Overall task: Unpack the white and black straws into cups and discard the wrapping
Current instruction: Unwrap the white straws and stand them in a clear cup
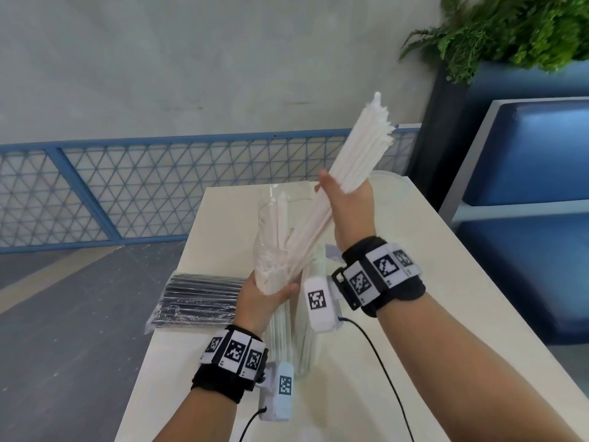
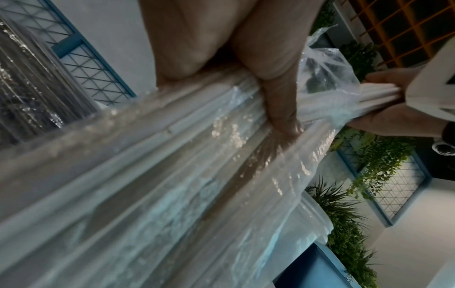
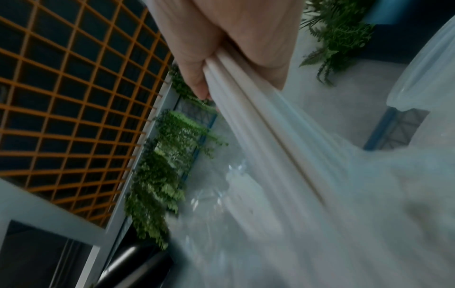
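White straws point(image 1: 357, 154); clear wrapper point(image 1: 271, 237); black straws point(image 1: 200, 298); cream table point(image 1: 446, 314); blue mesh fence point(image 1: 159, 186).

Fingers point(image 2: 283, 118) on wrapped straws point(image 2: 172, 155) (white)

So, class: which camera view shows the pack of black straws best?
The head view: the black straws lie wrapped on the table, whole pack visible. The left wrist view catches only a blurred edge; the right wrist view shows none.
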`<state>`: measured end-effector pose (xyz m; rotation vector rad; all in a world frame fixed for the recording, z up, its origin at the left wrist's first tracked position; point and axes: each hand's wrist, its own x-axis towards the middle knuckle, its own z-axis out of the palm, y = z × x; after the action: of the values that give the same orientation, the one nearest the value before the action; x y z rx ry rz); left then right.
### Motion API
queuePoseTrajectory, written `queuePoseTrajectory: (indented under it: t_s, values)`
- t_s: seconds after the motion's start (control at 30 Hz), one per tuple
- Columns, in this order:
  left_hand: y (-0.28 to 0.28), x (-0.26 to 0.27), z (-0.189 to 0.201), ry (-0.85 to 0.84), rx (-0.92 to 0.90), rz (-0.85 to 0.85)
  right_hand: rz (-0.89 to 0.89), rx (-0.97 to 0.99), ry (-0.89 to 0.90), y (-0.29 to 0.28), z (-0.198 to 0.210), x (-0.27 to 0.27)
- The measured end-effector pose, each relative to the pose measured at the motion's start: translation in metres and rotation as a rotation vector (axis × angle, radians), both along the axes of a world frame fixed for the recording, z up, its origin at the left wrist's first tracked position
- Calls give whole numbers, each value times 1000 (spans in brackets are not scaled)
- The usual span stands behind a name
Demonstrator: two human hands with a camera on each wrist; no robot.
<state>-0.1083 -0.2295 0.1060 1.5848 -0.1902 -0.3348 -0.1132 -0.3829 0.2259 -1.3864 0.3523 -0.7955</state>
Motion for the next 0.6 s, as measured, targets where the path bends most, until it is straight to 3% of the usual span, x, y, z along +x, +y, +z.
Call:
queuePoseTrajectory:
  t_s: [0.2, 0.37, 0.5, 0.6]
  values:
    - [1, 7, -2, -24, 5, 47, -81, 272, -95, -38, 10, 2]
    - [2, 9, 1, -1, -17, 77, -246, 267, -87, -67, 18, 0]
    - [3, 9, 2, 3, -13, 102, -347, 297, -206, -77, 24, -9]
    - [6, 10, 2, 24, -30, 122, -403, 213, -210, -79, 23, -13]
